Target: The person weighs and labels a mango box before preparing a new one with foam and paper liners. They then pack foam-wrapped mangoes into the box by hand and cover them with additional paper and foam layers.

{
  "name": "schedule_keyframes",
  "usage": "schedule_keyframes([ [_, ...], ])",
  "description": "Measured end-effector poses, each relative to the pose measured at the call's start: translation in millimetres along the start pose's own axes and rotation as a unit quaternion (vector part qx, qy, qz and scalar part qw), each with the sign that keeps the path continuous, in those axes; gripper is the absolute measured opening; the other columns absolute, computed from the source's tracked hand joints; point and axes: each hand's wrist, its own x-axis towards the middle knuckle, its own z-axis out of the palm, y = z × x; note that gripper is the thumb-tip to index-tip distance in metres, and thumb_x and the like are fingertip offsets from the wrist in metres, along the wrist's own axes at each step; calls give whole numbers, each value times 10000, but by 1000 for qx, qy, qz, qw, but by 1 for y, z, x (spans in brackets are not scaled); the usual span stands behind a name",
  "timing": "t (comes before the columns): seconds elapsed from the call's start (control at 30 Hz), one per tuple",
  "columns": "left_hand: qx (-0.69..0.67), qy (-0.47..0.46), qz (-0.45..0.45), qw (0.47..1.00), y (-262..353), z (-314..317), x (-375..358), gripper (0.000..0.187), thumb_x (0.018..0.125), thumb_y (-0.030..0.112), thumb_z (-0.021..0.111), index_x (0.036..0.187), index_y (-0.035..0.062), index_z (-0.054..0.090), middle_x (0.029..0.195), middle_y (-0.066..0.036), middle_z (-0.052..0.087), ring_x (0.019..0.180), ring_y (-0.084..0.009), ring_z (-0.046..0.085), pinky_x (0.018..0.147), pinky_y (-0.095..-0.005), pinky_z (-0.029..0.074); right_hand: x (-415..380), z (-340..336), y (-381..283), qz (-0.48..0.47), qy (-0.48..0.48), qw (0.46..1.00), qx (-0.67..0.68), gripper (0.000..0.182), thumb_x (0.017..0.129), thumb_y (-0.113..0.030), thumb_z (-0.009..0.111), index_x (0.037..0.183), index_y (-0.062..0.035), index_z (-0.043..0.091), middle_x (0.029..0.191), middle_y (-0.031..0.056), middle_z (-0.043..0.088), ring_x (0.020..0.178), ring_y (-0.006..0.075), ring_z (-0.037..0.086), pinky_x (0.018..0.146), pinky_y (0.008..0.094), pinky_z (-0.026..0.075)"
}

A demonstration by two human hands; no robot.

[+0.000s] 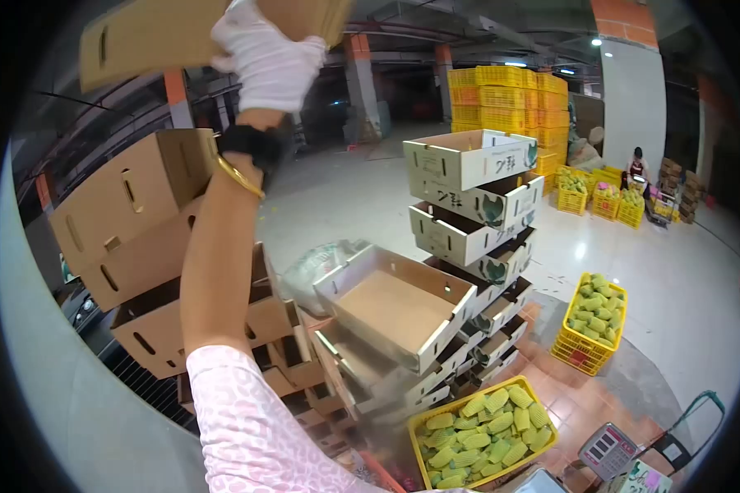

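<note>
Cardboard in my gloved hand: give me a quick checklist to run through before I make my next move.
1. Grip on the cardboard: ok, the gloved left hand is closed on it.
2. Right hand helping: cannot tell, it is out of view.
3. Whole cardboard in sight: not ok, the picture's top edge cuts it off.
4. Nearest top box open upward: ok, its brown floor shows.
5. Tall box stack squarely aligned: not ok, its boxes sit staggered.
6. Nearest yellow crate clear of the boxes: cannot tell, that spot is blurred.
</note>
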Motion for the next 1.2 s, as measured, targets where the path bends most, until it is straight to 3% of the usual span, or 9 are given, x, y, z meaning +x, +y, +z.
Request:
schedule_keyframes([
  [0.07, -310, 19, 112, 944, 32, -29, -15, 693, 560, 36, 640, 1188, 3, 348, 1131, -167, 374, 1110, -312, 363, 982, -376, 281, 76, -105, -77, 140, 1, 981, 136, 319, 829, -192, 532, 1115, -56, 566, 1033, 148, 588, 967, 293, 555, 856, 369, 435],
  [0.1, -384, 0, 136, 913, 44, -36, -22, 702, 585, -13, 642, 1202, -13, 308, 1129, -175, 382, 1086, -292, 407, 947, -347, 332, 85, -7, -3, 120, 154, 944, 267, 392, 673, -32, 647, 1042, -2, 518, 810, 88, 578, 682, 116, 558, 546, 247, 441],
  [0.23, -649, -215, 117, 720, 91, -77, -63, 988, 496, -32, 767, 1289, 60, 186, 1203, -102, 359, 1129, -205, 395, 942, -336, 393, 171, -175, -122, 98, 364, 896, 234, 832, 609, 25, 667, 1331, -32, 258, 1247, 128, 385, 1091, 247, 426, 905, 325, 377],
  [0.37, -816, -421, -94, 385, 143, -126, -144, 950, 547, 89, 771, 1295, 85, 186, 1261, -114, 301, 1193, -221, 322, 1011, -375, 262, 172, -225, -157, 68, 413, 855, 306, 1305, 397, -478, 833, 1377, -25, 100, 1409, 141, 160, 1240, 295, 272, 984, 442, 306],
  [0.53, -799, -510, -317, 32, 206, -188, -300, 1016, 488, 58, 796, 1281, 154, 169, 1230, -100, 325, 1194, -238, 305, 1003, -390, 259, 114, -185, -155, 43, 222, 944, 241, 785, 461, -246, 847, 1113, -48, 457, 1152, 139, 463, 1124, 288, 426, 837, 357, 407],
  [0.73, -634, -688, -344, -77, 227, -310, -448, 1081, 513, 153, 835, 1341, 159, 140, 1335, -109, 237, 1269, -253, 210, 1029, -433, 222, 22, -77, -156, 248, 14, 901, 356, 324, 509, -99, 786, 742, -48, 566, 704, 97, 548, 661, 249, 545, 603, 320, 440],
  [0.83, -624, -765, -134, 88, 212, -357, -515, 960, 556, 165, 795, 1326, 99, 225, 1310, -170, 291, 1247, -296, 271, 1020, -391, 273, -6, -45, -154, 241, -95, 932, 252, 335, 564, -313, 727, 693, -59, 551, 701, 126, 539, 710, 316, 525, 625, 403, 426],
  [0.97, -279, -918, 280, 20, 173, -428, -583, 594, 603, 345, 725, 1103, 81, 544, 1068, -202, 550, 1031, -343, 503, 879, -403, 405, -60, 31, -139, 228, -156, 927, 255, 283, 612, -280, 699, 719, -59, 557, 733, 124, 560, 765, 309, 524, 686, 401, 424],
  [1.2, -271, -943, 190, 46, 120, -531, -629, 292, 734, 298, 563, 924, 87, 630, 889, -154, 622, 825, -334, 593, 720, -412, 480, -107, 164, -130, 211, -78, 940, 256, 172, 655, -221, 667, 670, -97, 548, 665, 84, 554, 688, 296, 529, 646, 394, 432],
])
